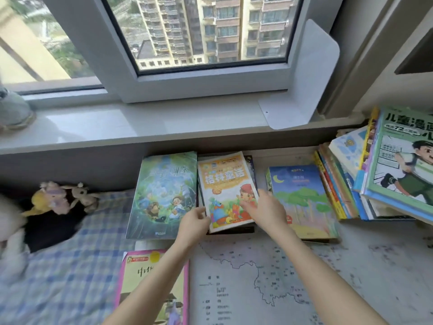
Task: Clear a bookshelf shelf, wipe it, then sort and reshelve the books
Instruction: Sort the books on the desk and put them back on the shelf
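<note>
Two hands at one book [225,181], centre frame.
Left hand [195,221] pinches its near left edge; right hand [264,209], fingers spread and blurred, lies over its right side. It tops a stack [234,230], long axis pointing up toward the windowsill [140,123].

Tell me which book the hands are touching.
The orange-titled book, between green book and blue book: left hand grips its corner, right hand rests on it.

My left hand [194,221] pinches the lower left edge of the orange fairy-tale book [225,184], which tops a small stack between a green book [164,191] and a blue book [302,198] on the map-printed surface [257,277]. My right hand [264,207] spreads over its lower right corner, blurred, so I cannot tell whether it touches.
</note>
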{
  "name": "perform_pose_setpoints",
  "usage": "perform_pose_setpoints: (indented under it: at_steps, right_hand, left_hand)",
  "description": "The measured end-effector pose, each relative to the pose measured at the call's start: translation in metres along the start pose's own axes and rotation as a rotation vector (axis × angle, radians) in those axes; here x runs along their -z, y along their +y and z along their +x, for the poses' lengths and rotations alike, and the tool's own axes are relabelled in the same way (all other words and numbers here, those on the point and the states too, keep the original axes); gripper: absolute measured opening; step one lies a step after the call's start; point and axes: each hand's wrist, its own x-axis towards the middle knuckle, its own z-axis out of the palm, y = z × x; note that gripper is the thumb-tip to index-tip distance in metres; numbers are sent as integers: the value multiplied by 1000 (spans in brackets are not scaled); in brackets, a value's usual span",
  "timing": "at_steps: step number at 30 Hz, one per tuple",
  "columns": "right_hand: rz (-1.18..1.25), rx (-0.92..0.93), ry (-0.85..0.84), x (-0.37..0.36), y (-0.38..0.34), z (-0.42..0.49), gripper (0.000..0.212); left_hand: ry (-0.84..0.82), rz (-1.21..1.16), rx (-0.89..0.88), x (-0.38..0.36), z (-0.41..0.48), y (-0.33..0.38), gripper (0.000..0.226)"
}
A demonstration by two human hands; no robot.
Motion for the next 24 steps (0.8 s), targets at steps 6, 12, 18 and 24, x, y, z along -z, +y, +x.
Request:
perform_pose_setpoints:
  at_steps: [6, 12, 18, 24]
  right_hand:
    - [-146, -107, 26, -11, -4, 2, 67]
    - [103, -134, -54, -9, 39, -17, 52]
    - [428, -193, -39, -9, 68, -63, 27]
    - [687, -272, -11, -30, 74, -117, 10]
  left_hand:
    - [-15, 100, -25, -27, -24, 10, 42]
    - [-97, 92, -58, -43, -45, -9, 49]
    - [-71, -278, 60, -53, -55, -36, 36]
    - [-138, -393, 174, -67, -54, -47, 25]
